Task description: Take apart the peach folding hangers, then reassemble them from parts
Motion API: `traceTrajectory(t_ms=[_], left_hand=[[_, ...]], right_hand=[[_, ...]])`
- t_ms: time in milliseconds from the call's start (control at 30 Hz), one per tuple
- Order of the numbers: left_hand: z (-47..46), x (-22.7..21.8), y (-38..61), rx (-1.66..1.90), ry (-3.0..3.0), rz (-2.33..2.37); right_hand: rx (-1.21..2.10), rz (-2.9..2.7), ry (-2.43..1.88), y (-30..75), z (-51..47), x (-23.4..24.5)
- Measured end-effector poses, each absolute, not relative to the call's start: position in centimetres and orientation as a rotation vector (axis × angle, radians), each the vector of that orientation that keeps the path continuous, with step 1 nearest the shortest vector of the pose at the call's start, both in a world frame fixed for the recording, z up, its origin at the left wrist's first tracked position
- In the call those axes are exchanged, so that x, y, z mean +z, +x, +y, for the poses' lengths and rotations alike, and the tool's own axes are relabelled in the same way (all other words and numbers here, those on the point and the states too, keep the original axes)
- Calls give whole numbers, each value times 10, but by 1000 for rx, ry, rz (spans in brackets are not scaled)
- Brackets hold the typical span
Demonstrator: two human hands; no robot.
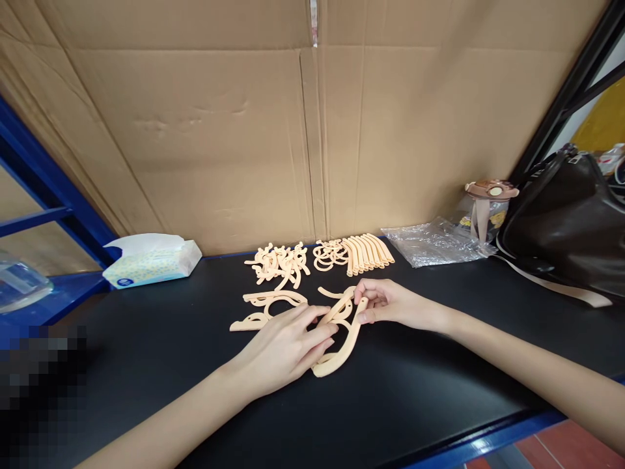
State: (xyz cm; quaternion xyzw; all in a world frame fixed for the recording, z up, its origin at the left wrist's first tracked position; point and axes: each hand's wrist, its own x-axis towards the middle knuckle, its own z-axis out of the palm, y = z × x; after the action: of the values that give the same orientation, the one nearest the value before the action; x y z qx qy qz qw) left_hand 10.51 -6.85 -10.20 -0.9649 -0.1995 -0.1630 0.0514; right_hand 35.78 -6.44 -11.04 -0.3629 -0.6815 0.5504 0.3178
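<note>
Peach plastic pieces that look like folding hanger parts lie on the black table (430,384). My right hand (383,301) pinches the upper end of a curved hanger arm (347,348), which has a small hole near that end. Between my hands, a second hanger arm (336,306) slants across; the fingers of my left hand (290,340) close over its lower part and press it down. The left thumb is hidden from view. Thin curved hooks (344,322) show beside these arms. Just beyond my left hand rest more hanger parts (276,298), partly covered by it.
Behind are a heap of small pieces (278,260), several rings (328,254) and a row of hanger arms (368,254). A tissue pack (153,262) stands left. A clear plastic bag (434,244), a bottle (488,208) and a dark bag (566,221) are right. Cardboard (219,130) walls the back.
</note>
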Motion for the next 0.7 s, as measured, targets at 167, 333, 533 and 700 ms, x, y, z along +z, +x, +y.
traceTrajectory(t_ms=[167, 333, 533, 700], left_hand=[[-67, -103, 106, -485, -2901, -667], [-67, -105, 107, -554, -2850, -760], [-66, -104, 106, -619, -2803, -900], [-65, -105, 106, -603, -2829, -904]], right_hand=[[1319, -1865, -991, 355, -69, -110], [1113, -2049, -1050, 355, -71, -108], [993, -2187, -1027, 357, -73, -107], [832, -2296, -1004, 356, -74, -104]])
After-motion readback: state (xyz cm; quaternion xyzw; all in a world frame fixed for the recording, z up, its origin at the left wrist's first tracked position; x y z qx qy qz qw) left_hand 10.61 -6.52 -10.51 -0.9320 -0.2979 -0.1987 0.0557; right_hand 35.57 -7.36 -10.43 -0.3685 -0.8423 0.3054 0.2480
